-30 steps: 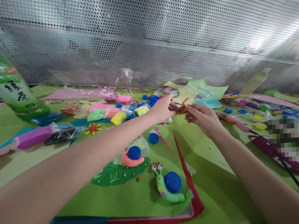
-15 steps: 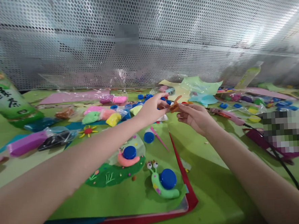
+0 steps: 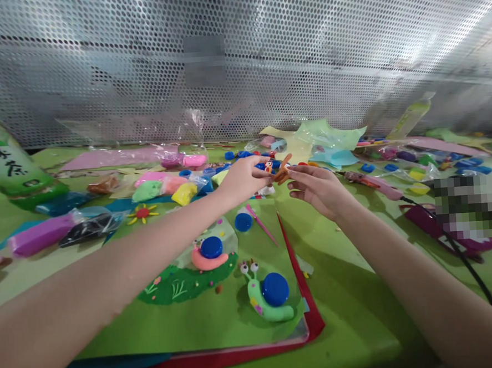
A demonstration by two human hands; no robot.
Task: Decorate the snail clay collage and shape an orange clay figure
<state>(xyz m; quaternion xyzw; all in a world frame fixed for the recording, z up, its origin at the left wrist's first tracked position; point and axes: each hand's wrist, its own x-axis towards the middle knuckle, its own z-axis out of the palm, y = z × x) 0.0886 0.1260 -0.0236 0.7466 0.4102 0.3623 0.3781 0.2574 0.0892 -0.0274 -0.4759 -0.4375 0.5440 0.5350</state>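
Out over the middle of the table, my left hand [image 3: 248, 177] and my right hand [image 3: 319, 189] meet at a small piece of brown modelling clay [image 3: 284, 170]. Fingertips of both hands pinch it from either side, with a thin strip sticking upward. Below lies a green paper sheet [image 3: 188, 332] carrying a pink clay snail [image 3: 207, 262] and a green clay snail [image 3: 267, 310], each with a blue bottle cap for a shell. A loose blue cap [image 3: 243, 222] and a pink modelling stick [image 3: 262, 224] lie closer to my hands.
Bagged clay [image 3: 184, 193] in several colours sits left of my hands. A green tea bottle [image 3: 13, 165] stands far left. On the right are a pink tool [image 3: 382, 187] with a black cable and a purple packet [image 3: 448, 227]. A perforated metal panel [image 3: 147, 62] rises behind.
The brown clay has turned slightly between my fingers, its strip now pointing up more steeply. A small figure behind my left fingers shows more clearly. The view has shifted a little.
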